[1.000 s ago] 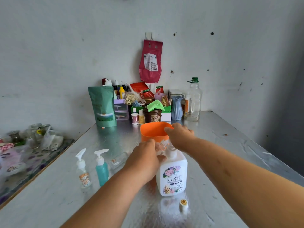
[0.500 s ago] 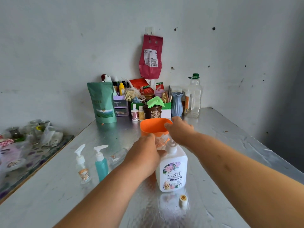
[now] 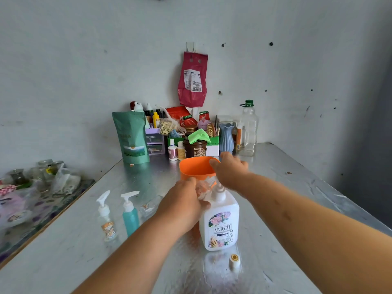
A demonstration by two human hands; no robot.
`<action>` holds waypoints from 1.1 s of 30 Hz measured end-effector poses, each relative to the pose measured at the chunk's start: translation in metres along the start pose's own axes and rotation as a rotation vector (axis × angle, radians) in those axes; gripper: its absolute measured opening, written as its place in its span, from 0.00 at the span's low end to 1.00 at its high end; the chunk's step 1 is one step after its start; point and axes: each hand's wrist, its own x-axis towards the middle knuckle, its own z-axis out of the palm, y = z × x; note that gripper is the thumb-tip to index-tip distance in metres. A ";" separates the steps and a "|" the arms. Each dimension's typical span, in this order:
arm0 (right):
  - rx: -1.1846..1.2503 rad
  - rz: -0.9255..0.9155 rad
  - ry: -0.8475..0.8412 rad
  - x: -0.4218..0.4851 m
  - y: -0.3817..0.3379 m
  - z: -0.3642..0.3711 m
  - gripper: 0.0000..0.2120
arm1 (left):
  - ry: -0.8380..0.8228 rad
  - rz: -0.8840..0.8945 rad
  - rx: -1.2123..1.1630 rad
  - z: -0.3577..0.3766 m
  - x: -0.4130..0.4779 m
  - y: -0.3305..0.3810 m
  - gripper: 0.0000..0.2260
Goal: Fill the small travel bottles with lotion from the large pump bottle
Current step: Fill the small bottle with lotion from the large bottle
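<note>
While the left hand [image 3: 182, 206] grips a clear travel bottle [image 3: 203, 187], the right hand [image 3: 230, 170] covers the large pump bottle [image 3: 220, 225].
Both bottles central on the surface [image 3: 297, 187]; right fingers blurred, cannot tell their hold.

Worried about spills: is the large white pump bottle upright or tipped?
Upright: the large pump bottle stands on its base on the metal table, label facing the camera.

Big white plastic pump bottle [image 3: 220, 225] stands on the silver metal table [image 3: 63, 251], orange plastic cup [image 3: 195, 168] behind, teal small pump bottle [image 3: 130, 217] left.
</note>
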 end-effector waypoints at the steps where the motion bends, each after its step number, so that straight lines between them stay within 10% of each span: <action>1: -0.027 -0.012 -0.010 -0.003 -0.001 -0.003 0.23 | 0.004 -0.003 0.001 0.000 -0.001 0.000 0.18; 33: -0.457 -0.220 -0.059 -0.005 0.000 -0.006 0.15 | 0.000 -0.011 -0.002 -0.002 0.000 0.000 0.17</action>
